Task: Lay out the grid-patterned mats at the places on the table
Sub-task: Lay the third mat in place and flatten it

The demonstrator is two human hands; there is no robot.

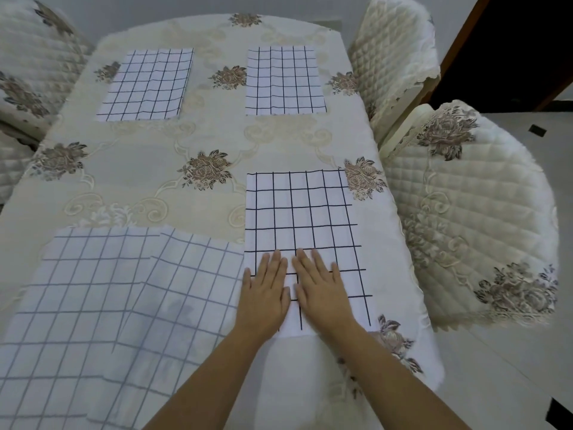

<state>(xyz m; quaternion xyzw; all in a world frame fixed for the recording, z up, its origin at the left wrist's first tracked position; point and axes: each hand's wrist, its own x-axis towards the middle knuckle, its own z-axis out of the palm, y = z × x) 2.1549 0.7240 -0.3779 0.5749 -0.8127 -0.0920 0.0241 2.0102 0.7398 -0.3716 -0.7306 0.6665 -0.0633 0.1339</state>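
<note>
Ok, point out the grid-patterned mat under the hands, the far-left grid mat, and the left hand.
White grid-patterned mat under the hands [305,212]: head view, bare centre.
Far-left white grid mat [145,85]: head view, middle.
Left hand [263,293]: head view, back of hand.

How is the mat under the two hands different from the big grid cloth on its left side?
The mat under the hands has dark, sharp grid lines; the big cloth has paler grey lines. The mat lies flat as one neat rectangle; the cloth is larger, creased and lies in overlapping layers. The left hand and right hand press flat on the mat; nothing touches the cloth. Both are white with a grid pattern.
</note>
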